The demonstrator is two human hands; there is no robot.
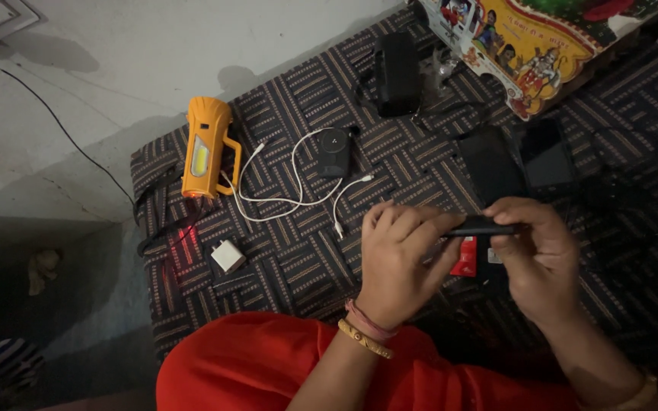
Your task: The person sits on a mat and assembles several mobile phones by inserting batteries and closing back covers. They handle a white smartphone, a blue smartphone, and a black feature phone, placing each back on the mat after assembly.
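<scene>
red cloth, patterned mat, grey floor

We see a dim, grainy picture. Light falls from about eleven o'clock, brightening the pale wall, while four and seven o'clock sink into shadow. A red glow spills below the orange torch. Our right hand is slightly motion-blurred; dark things at two o'clock lose detail.

Glossy orange plastic torch – woven patterned cloth cover – smooth white plastic-coated cable.
</scene>
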